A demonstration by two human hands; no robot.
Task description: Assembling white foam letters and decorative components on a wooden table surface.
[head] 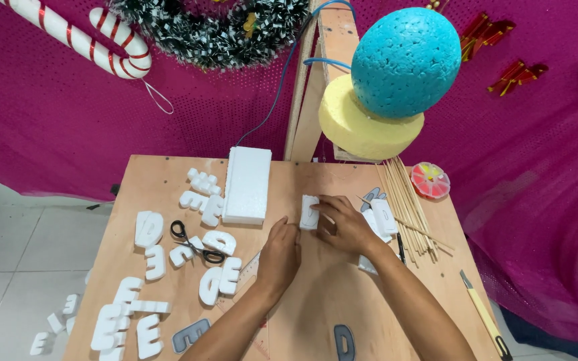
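— What have you got in hand right now?

— Your right hand (pixel 344 224) has its grip pinched on a small white foam piece (pixel 310 212), which sits near the middle of the counter (pixel 168 175), just right of the big white foam block (pixel 247 184). Your left hand (pixel 279 254) lies beside it with fingers curled together, fingertips close to the piece; I cannot tell whether they touch it.

— So which step does that look like?

— Judging by the pose, you are steadying or positioning the piece on the board, much as if shaping one more letter. Whatever move follows calls for a light, even hold: foam this thin looks likely to dent or snap under a hard squeeze.

— What lies around it?

— Toward the left edge you have many cut white foam letters (pixel 147 228) and black-handled scissors (pixel 195 242) among them. Toward the right edge lies a bundle of wooden skewers (pixel 406 200), a round pink dish of coloured bits (pixel 430 180) at the far right corner, and a yellow-handled craft knife (pixel 482 314) near the front right corner. Two grey letter templates (pixel 344 341) sit at the front edge.

— And the room?

— Behind the counter stands a wooden post carrying a teal foam ball (pixel 406 61) over a yellow foam disc (pixel 356 127). A magenta sequinned cloth (pixel 48 113) backs everything, with a candy cane (pixel 88 37) and a tinsel wreath (pixel 212 33) hung on it. A few letters lie on the grey tiled floor (pixel 8 267) at left.
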